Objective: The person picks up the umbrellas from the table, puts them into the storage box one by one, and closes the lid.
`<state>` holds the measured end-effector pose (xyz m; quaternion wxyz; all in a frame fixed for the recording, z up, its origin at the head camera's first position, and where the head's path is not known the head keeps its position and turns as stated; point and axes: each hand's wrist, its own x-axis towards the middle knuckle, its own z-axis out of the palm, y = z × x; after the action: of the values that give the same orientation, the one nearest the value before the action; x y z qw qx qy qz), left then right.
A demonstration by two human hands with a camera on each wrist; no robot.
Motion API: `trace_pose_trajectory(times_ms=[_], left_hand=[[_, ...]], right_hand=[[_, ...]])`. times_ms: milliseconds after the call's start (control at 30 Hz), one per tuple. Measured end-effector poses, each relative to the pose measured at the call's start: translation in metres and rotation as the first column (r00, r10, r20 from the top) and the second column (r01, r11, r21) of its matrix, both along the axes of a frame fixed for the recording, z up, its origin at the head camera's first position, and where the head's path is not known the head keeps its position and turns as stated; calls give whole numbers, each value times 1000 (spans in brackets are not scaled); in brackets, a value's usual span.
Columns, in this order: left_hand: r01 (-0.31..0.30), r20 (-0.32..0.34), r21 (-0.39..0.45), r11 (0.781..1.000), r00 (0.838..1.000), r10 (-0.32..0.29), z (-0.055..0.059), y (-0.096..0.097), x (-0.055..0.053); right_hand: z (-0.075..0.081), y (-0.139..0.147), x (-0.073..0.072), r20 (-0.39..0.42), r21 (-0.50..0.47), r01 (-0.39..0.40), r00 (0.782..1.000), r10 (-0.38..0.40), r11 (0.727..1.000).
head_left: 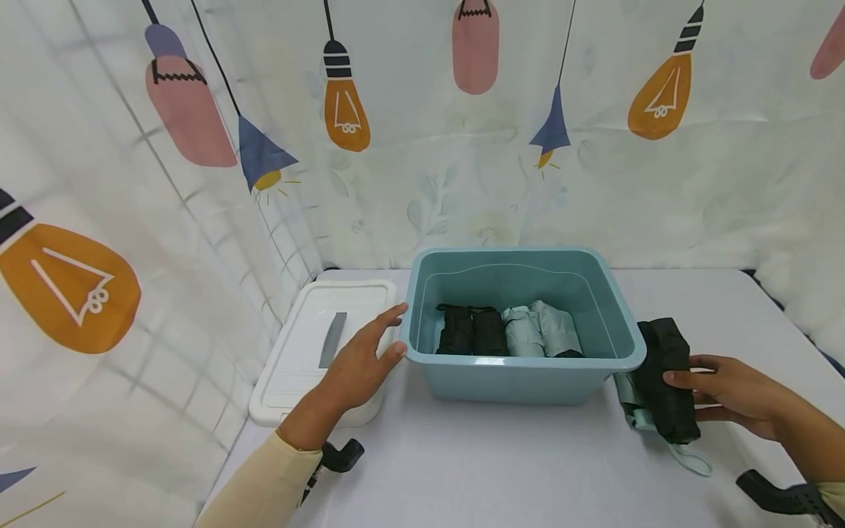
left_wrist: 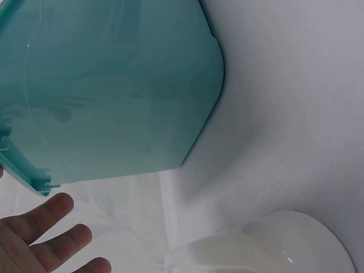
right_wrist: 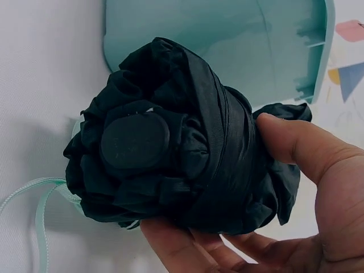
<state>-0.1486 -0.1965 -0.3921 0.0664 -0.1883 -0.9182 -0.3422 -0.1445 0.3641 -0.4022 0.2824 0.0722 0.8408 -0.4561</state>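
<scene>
pale curtain (head_left: pixel 409 198) printed with hanging bulbs and lampshades closes in the back and left of a white-covered surface (head_left: pixel 502 469). at the far left, a white lid (head_left: pixel 290 374) with a grey handle (head_left: pixel 333 341) lies flat on it, off the tub, so covering is not yet done, if the lid belongs to it. over the lid's near right part is the left hand (head_left: pixel 359 367), fingers stretched and spread beside the tub's left rim; its grip is wide and holds nothing, and whether a fingertip touches the rim i cannot tell. next comes the blue-green tub (head_left: pixel 515 381), with four folded umbrellas side by side on its floor: a black one (head_left: pixel 455 330), a second black one (head_left: pixel 490 334), a pale one (head_left: pixel 524 334) and a greyer one (head_left: pixel 557 328). those four look settled, and bare floor shows on either side of the row. to the right of the tub, two more are outside it: a light teal umbrella (head_left: pixel 627 392) with a strap loop (head_left: pixel 700 469), mostly hidden, and in front of it a bulky black umbrella (head_left: pixel 667 381). at the far right, the right hand (head_left: pixel 739 396) has its grip around that bulky one, thumb on one side and fingers on the other. by my reckoning the work is past halfway, with these two left.
</scene>
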Motion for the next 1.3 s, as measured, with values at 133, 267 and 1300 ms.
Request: trace_pose_trajectory(times_ms=[133,267,1300], left_hand=[[-1,-5,-5,1000,1000,0,-1,0,0],[-2,-5,-8,1000,1000,1,-1,0,0],[11,-2,7,1000,1000,-11,-2,-1,-1]], right_hand=[[-1,1,0,0,0,2,1000,-2,1000],[-2,2,-1,-6,-17,-5,1000,5,1000],[-11,20,0,-25,-154,-16,1000,12,988]])
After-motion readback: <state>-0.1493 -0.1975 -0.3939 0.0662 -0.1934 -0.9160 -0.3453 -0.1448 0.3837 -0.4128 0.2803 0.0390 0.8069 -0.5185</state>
